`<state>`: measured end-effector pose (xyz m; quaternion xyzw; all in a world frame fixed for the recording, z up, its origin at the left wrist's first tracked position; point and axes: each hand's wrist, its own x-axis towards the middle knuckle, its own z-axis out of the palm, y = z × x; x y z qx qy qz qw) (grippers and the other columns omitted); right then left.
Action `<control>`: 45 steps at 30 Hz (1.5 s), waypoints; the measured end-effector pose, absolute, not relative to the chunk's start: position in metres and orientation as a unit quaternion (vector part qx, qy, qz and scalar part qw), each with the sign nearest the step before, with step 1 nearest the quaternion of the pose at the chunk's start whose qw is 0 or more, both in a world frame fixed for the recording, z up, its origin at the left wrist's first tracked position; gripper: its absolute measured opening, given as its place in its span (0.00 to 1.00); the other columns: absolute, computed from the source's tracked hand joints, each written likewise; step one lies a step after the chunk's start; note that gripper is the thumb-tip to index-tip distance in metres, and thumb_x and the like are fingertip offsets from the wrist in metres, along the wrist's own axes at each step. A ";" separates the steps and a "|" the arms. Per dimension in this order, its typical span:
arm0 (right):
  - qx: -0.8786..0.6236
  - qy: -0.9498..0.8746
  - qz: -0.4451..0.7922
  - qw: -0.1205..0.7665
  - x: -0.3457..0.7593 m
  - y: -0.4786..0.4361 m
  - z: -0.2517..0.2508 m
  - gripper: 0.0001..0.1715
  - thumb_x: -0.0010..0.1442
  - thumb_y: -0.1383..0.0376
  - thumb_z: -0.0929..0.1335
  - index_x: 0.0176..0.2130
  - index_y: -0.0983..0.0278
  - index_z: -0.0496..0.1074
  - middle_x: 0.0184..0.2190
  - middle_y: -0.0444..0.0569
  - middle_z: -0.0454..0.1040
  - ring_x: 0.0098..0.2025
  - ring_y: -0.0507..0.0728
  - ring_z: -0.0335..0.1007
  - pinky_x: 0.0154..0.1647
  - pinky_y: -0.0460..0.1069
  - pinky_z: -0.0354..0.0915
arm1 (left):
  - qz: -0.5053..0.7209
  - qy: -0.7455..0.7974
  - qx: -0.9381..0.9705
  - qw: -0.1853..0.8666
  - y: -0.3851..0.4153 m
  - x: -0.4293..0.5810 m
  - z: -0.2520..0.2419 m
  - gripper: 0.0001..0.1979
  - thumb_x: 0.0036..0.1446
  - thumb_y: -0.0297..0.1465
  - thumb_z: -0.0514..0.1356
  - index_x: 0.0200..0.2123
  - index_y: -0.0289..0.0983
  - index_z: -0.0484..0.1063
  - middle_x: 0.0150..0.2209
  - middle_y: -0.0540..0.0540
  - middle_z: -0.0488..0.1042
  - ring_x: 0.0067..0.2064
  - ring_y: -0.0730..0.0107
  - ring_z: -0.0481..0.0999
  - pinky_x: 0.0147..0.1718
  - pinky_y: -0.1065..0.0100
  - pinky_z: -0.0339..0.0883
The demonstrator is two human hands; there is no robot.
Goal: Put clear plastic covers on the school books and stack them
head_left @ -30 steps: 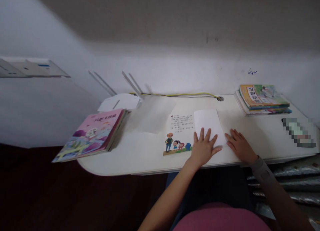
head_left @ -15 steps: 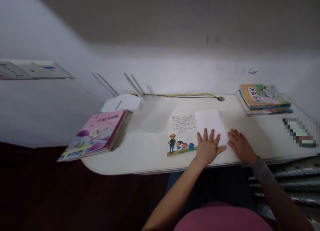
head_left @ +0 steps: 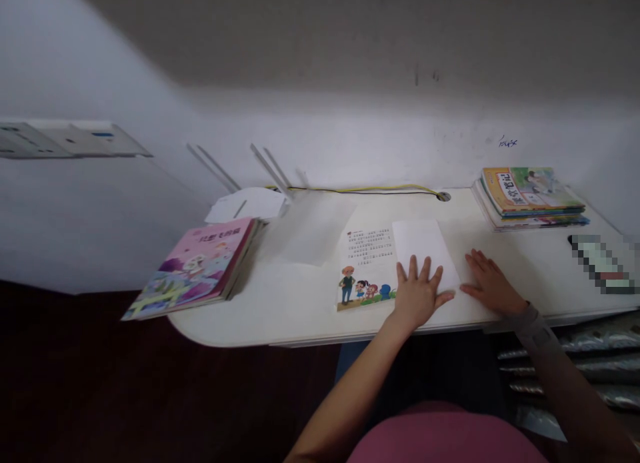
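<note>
A picture book lies on the white desk, its left part printed with text and cartoon figures. Over its right side is a blank white sheet; whether it is a loose paper or a folded page I cannot tell. My left hand lies flat on the lower part of the sheet with its fingers spread. To the right of the sheet, my right hand rests on or just over the desk, fingers stretched out and holding nothing.
Books are stacked at the left end and at the back right. A white router with antennas stands behind a translucent sheet. A cable runs along the wall to a desk hole. A pixelated device lies at right.
My right hand has moved a little to the right, away from the sheet's edge. My left hand stays on the sheet. The whole view has shifted slightly.
</note>
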<state>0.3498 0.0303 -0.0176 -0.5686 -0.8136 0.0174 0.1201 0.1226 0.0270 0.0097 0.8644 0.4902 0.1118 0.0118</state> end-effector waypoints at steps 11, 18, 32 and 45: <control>-0.564 -0.822 -0.019 0.077 0.346 0.032 -0.015 0.41 0.62 0.45 0.56 0.62 0.70 0.54 0.63 0.64 0.53 0.65 0.65 0.45 0.60 0.63 0.49 | 0.106 0.487 0.867 0.005 0.014 0.122 0.009 0.33 0.57 0.54 0.46 0.60 0.43 0.59 0.63 0.37 0.56 0.63 0.35 0.49 0.54 0.31 0.43; -0.570 -0.819 -0.010 0.061 0.345 0.032 -0.012 0.42 0.61 0.45 0.54 0.62 0.72 0.54 0.63 0.65 0.52 0.65 0.65 0.44 0.61 0.62 0.48 | 0.102 0.489 0.866 0.004 0.009 0.125 0.007 0.34 0.56 0.54 0.46 0.60 0.42 0.60 0.63 0.38 0.56 0.63 0.34 0.49 0.53 0.31 0.44; -0.568 -0.820 -0.010 0.069 0.345 0.033 -0.015 0.43 0.61 0.44 0.54 0.62 0.71 0.53 0.63 0.64 0.52 0.66 0.65 0.43 0.61 0.63 0.47 | 0.103 0.467 0.878 0.014 0.014 0.133 0.009 0.35 0.57 0.54 0.45 0.60 0.39 0.58 0.63 0.36 0.55 0.64 0.38 0.49 0.55 0.31 0.42; -0.583 -0.804 -0.048 0.108 0.346 0.033 -0.009 0.41 0.62 0.45 0.55 0.63 0.69 0.52 0.64 0.66 0.49 0.66 0.67 0.42 0.58 0.65 0.50 | 0.215 0.529 0.820 0.037 0.026 0.079 0.014 0.35 0.60 0.49 0.47 0.64 0.36 0.47 0.65 0.33 0.48 0.66 0.47 0.42 0.58 0.41 0.48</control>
